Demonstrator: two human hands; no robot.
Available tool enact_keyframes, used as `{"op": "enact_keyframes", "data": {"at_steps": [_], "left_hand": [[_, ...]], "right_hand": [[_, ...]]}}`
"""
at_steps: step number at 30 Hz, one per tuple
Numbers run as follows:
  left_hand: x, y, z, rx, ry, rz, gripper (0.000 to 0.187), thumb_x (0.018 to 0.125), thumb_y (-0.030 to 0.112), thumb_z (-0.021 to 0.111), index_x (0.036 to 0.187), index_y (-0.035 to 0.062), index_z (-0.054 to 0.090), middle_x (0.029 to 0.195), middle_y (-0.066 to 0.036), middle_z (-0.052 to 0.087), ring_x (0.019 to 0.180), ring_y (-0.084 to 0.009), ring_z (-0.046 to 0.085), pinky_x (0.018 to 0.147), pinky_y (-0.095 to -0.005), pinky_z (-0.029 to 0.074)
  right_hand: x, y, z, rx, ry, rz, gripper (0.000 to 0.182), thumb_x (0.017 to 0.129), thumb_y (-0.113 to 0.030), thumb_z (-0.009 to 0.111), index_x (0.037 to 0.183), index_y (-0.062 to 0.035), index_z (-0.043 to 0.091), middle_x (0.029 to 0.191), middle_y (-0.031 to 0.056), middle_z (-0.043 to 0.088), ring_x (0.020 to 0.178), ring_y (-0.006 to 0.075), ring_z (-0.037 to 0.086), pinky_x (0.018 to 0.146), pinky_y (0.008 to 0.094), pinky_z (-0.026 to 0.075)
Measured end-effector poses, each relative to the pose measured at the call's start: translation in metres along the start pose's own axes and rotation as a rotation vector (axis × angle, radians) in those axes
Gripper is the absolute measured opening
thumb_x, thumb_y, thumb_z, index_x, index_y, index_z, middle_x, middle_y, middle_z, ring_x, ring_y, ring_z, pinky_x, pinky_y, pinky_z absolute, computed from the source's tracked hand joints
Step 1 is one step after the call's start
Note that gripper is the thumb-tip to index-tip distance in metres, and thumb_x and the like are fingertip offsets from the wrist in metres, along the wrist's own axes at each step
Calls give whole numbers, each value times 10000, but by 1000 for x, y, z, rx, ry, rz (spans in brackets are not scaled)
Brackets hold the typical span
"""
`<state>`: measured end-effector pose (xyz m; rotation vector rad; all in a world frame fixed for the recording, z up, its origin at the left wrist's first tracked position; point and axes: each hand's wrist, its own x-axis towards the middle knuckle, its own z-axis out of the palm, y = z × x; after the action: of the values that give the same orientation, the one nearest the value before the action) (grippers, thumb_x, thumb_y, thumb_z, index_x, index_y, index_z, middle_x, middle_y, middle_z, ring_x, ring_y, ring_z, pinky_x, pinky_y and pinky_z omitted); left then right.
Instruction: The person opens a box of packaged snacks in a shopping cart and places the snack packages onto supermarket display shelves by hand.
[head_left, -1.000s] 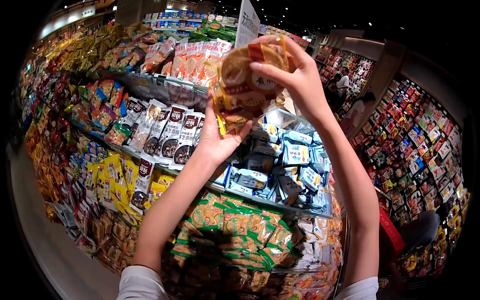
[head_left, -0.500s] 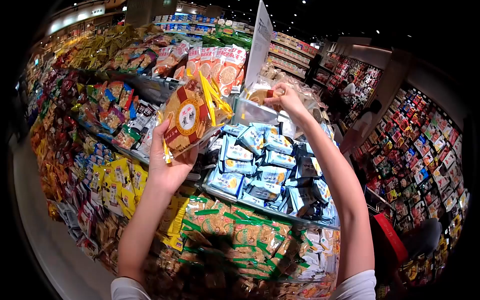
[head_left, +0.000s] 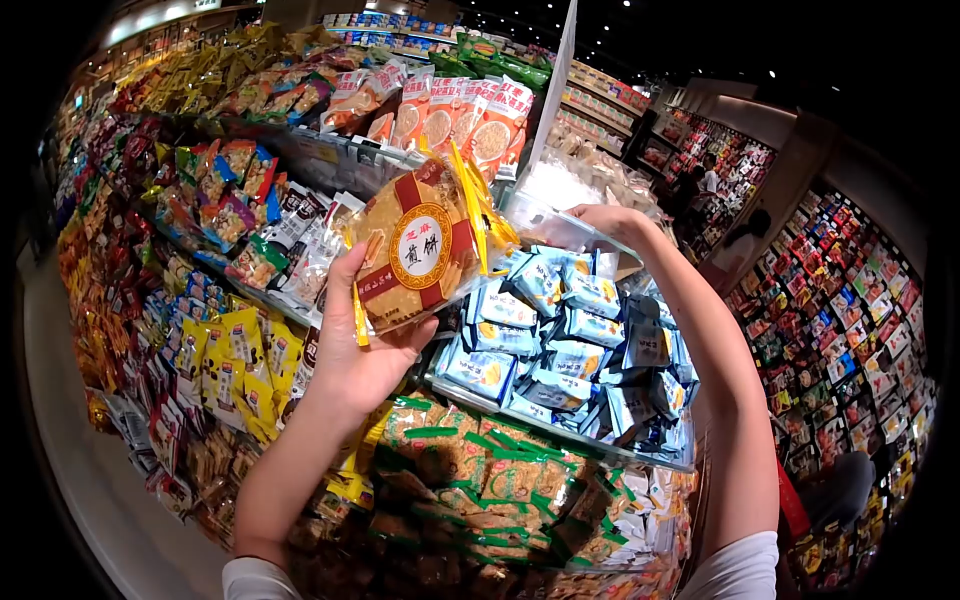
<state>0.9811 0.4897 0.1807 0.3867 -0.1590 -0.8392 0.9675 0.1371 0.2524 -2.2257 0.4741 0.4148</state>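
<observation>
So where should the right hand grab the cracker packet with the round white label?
Probably its yellow film edge, pinched from the right: that thin edge sticks out free, while the left hand holds the packet at its lower left.

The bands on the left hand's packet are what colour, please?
Dark red; the bands show best in the head view.

Glossy clear plastic wraps the cracker packet [head_left: 420, 250]; right of it, shiny blue wrappers [head_left: 590, 295] lie in a smooth, transparent plastic-looking bin [head_left: 600, 437]; below it, green-edged packs [head_left: 525, 480] look glossy, crinkled.
</observation>
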Motion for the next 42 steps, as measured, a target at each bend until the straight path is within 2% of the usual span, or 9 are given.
{"op": "enact_keyframes", "data": {"at_steps": [6,8,10,14,18,28,32,34,42], "left_hand": [[5,-18,-2,170,-75,-63,509,770,412,557,1165,123,416,1057,-53,530,929,-187,539,693,-314,489],[5,-25,3,222,-113,-40,500,784,371,550,1185,120,387,1086,-58,512,979,-204,526,749,-345,487],[7,-32,0,255,-66,33,503,800,369,535,1184,76,394,1107,-80,522,949,-209,560,728,-343,512],[7,-37,8,249,-64,13,483,822,317,518,1200,52,374,1133,-93,507,997,-218,539,794,-376,495],[24,-43,26,244,-160,27,544,813,401,526,1230,136,301,1143,-85,474,989,-213,534,760,-376,501],[56,-43,40,21,-137,157,417,846,267,523,1177,42,404,1142,-95,494,983,-196,536,841,-305,474],[59,-23,13,11,-54,154,445,805,191,586,1184,110,366,1117,-77,478,966,-183,519,689,-296,530],[50,-19,7,67,-11,184,458,808,203,584,1196,113,357,1115,-70,478,947,-167,523,665,-278,530],[30,-17,7,141,-40,140,429,803,243,587,1168,124,396,1068,-39,513,899,-143,538,616,-262,508]], "right_hand": [[-2,1,0,-58,-16,-121,331,749,-128,620,1069,-62,570,851,-6,614,683,48,538,546,189,428],[-11,-12,-4,-288,317,-100,299,778,-158,585,1058,-53,571,851,3,617,707,63,551,607,194,436],[-44,-39,-6,-170,578,-310,261,799,-187,560,1017,-46,579,858,20,613,761,77,558,667,209,438],[-122,-100,60,-149,366,-727,231,788,-233,588,896,-29,578,800,56,605,731,118,571,633,243,451],[-147,-129,96,-806,453,-630,413,639,-230,724,931,-4,537,771,168,596,721,238,599,606,330,472],[-167,-118,77,-565,407,-469,480,567,-223,752,924,42,572,709,135,592,677,215,577,601,302,439],[-189,-91,35,-144,523,-566,221,709,-83,666,846,25,531,700,87,611,608,114,583,564,225,434],[-186,-72,15,-161,747,-606,230,721,-53,648,888,28,512,737,86,610,595,111,584,577,218,446],[-109,47,-18,-359,492,-252,264,674,21,627,904,-37,513,715,39,601,666,79,509,588,260,405]]}}
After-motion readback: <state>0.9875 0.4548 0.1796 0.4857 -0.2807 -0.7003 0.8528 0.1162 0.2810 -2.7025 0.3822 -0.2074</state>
